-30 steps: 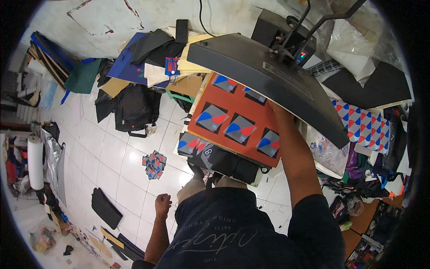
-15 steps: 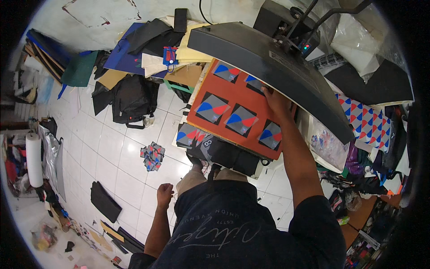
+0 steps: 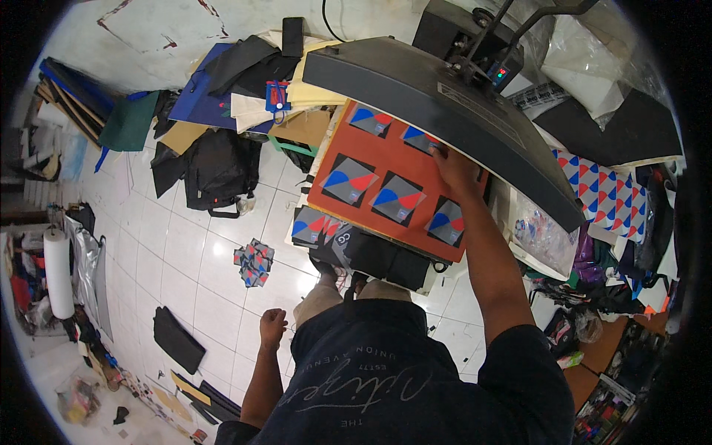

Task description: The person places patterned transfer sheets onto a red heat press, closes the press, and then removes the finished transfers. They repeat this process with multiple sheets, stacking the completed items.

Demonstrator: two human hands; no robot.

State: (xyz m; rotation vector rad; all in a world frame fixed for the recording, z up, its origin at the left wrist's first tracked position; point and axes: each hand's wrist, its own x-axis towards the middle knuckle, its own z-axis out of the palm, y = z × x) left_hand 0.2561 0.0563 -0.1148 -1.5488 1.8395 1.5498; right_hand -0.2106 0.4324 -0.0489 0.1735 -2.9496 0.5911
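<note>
My right hand reaches under the raised upper plate of a heat press. Its bunched fingertips are at the near right corner of a printed square, grey with blue and red shapes; the plate and hand partly hide that piece. Several similar squares, such as a dark-edged printed square, lie spaced out on the press's orange-brown lower pad. Low at my left side, away from the press, my left hand is loosely curled with nothing visible in it.
More printed pieces and black folded fabric sit along the press's near edge. A pile of printed pieces lies on the tiled floor. Beyond it is a black backpack. A patterned sheet and a plastic-lined tray stand at right.
The view has shifted slightly. My right fingertips have moved a little closer to the printed square beneath the raised plate; my left hand stays curled at my side.
</note>
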